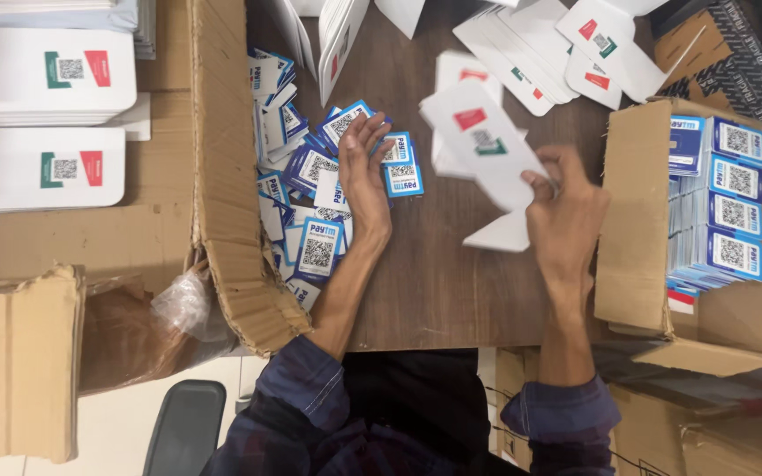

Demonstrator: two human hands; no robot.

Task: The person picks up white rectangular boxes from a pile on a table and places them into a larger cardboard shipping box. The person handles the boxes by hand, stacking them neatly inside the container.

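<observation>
My right hand [564, 211] grips a white folded card stand [487, 145] with a red and green mark and a square code, held tilted above the brown table [434, 282]. My left hand [363, 176] rests with fingers apart on a loose heap of small blue-and-white code stickers [310, 176], its fingertips touching the stickers nearest the table's middle. The heap spreads along the inner wall of an open cardboard flap [222, 176].
A cardboard box [637, 220] at the right holds upright rows of blue stickers [725, 203]. More white card stands [540, 62] lie fanned at the back. Stacks of white cards [41, 167] sit at the far left, with folded cardboard [15, 361] below them.
</observation>
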